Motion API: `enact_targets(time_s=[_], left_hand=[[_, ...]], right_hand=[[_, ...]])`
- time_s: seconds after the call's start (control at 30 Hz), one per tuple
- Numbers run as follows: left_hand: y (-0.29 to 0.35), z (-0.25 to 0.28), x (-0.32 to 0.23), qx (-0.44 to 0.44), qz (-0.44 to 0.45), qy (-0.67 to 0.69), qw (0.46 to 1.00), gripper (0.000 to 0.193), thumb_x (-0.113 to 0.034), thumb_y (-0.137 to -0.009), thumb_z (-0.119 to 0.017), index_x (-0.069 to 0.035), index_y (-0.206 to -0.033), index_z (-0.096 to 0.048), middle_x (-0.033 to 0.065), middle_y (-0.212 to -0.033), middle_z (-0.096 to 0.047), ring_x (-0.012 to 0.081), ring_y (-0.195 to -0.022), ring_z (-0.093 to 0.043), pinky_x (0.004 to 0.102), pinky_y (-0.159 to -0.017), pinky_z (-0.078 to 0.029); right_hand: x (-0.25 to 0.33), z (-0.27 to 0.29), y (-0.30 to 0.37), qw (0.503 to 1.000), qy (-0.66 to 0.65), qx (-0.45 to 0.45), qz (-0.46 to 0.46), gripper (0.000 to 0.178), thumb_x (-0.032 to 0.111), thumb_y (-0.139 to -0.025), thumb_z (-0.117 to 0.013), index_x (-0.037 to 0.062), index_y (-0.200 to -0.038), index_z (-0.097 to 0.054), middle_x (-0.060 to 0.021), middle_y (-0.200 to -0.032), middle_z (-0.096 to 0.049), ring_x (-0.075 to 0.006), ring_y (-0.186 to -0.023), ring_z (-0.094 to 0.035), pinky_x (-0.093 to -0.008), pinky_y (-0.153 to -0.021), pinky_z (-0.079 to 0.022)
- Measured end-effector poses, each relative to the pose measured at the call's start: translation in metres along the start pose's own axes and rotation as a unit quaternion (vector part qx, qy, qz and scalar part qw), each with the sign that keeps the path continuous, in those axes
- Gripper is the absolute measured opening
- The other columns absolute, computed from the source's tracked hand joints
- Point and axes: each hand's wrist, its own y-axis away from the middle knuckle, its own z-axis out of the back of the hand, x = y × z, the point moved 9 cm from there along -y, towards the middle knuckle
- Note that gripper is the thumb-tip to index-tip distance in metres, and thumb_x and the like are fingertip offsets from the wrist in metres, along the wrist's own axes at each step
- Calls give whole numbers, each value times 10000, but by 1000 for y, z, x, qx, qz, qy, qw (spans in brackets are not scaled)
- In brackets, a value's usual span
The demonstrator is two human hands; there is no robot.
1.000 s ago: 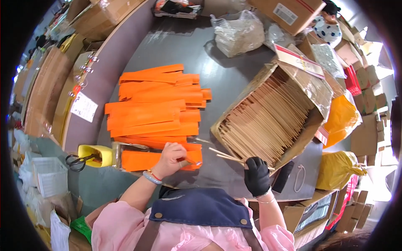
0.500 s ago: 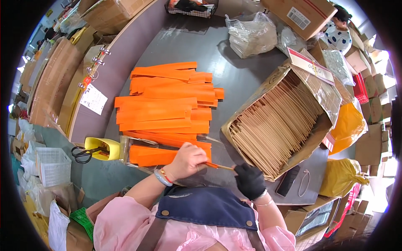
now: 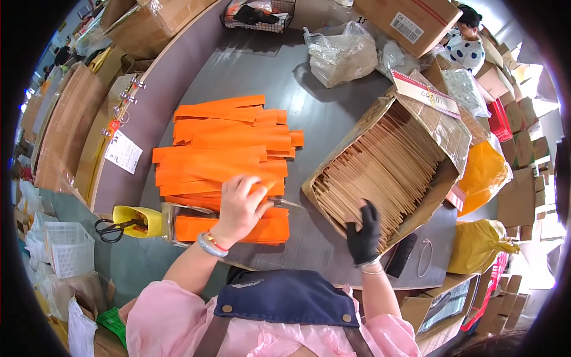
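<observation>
My left hand (image 3: pixel 239 205), bare with a bangle at the wrist, is over the near part of the orange strips (image 3: pixel 214 160). Its fingers are apart, and an orange strip beside the fingertips is blurred. The flat strips lie in overlapping rows, with a nearer bundle (image 3: pixel 232 229) beside my wrist. On the right, my right hand (image 3: pixel 364 233), in a black glove with bare fingertips, reaches to the near edge of an open cardboard box (image 3: pixel 324 205). Its thumb and fingers are spread. Thin brown sticks (image 3: pixel 380 172) fill the box, and no stick shows in either hand.
A yellow holder (image 3: pixel 146 221) with black-handled scissors (image 3: pixel 111 229) stands left of the strips. A clear bag (image 3: pixel 342 53) and a wire basket (image 3: pixel 259 16) are at the back. A dark phone-like slab (image 3: pixel 402 254) lies near right. Another person (image 3: pixel 465 41) is at far right.
My hands have parted and no longer hold the stick with its orange end. My left hand has moved over the strips, my right to the box. The whole view has shifted slightly.
</observation>
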Motion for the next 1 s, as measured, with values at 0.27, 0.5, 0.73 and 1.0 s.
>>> enact_targets(time_s=[0.27,0.5,0.73,1.0], left_hand=[[65,-58,4,82,45,164,982,317,-313,-780,-805,-100,-1004,-736,48,-947,-597,248,-902,-548,389,-802,-403],[65,-50,5,40,26,187,981,382,-343,-706,-861,-102,-949,-693,34,-927,-592,240,-885,-551,381,-801,-403],[61,-49,5,70,35,233,969,445,-391,-629,-889,-120,-904,-667,9,-855,-578,223,-826,-548,363,-775,-373],[66,-57,14,96,46,303,947,226,-209,-706,-829,-119,-810,-650,-15,-820,-590,199,-811,-560,356,-782,-354]], right_hand=[[-38,4,-1,951,294,25,88,245,139,-762,-686,101,-994,-617,-100,-976,-604,-333,-947,-554,-465,-809,-450],[-46,-13,-10,925,360,113,36,262,191,-803,-653,62,-1013,-565,-156,-969,-568,-372,-943,-538,-483,-778,-445],[-40,4,-6,942,319,87,49,256,95,-778,-655,52,-1011,-561,-171,-938,-571,-395,-922,-546,-493,-765,-452],[25,12,28,968,94,196,123,224,57,-877,-620,100,-1094,-654,-152,-774,-565,-381,-689,-568,-476,-613,-439]])
